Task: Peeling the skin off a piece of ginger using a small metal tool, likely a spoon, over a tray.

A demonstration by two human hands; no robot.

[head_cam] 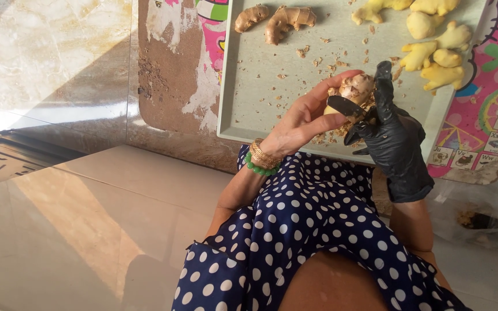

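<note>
While peeled, ginger piece point(357, 87) in left hand point(306, 118) grip, knife point(347, 106) w/ right hand point(392, 135)

Head camera, steep downward, close over tray point(249, 86).

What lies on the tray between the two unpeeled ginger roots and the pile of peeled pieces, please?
In the head view, only scattered peel scraps lie on the tray between the unpeeled roots and the peeled pieces.

Peeled ginger pieces point(436, 43) on grey tray point(260, 103), unpeeled ginger roots point(275, 20) at far edge; pink mat point(494, 86) beneath; tiled floor point(87, 219).
</note>
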